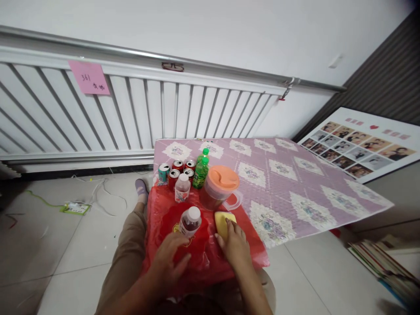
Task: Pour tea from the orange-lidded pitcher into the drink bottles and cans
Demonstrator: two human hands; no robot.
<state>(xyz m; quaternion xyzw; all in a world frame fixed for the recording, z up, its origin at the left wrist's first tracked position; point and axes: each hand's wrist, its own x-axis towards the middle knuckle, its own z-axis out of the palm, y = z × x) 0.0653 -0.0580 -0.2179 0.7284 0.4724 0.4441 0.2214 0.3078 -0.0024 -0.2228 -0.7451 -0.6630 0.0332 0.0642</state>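
My right hand (pixel 235 246) rests on a yellow sponge (pixel 222 222), fingers over its top and thumb at its near left side. Just short of a small white-capped bottle (pixel 191 224) with dark contents, my left hand (pixel 170 254) has its fingers apart and holds nothing; whether its fingertips touch the bottle I cannot tell. That bottle stands on a round red tray (pixel 166 234). Behind it is a second white-capped bottle (pixel 182 189). A clear plastic pitcher (pixel 211 197) with an orange lid and a handle stands beyond the sponge.
Several opened drink cans (pixel 164 173) and two green bottles (pixel 201 175) cluster at the back left of the table. Red plastic (pixel 252 245) covers its front, a floral purple cloth (pixel 285 201) the rest. A radiator (pixel 138 113) stands behind; a power strip (pixel 75 208) lies on the floor.
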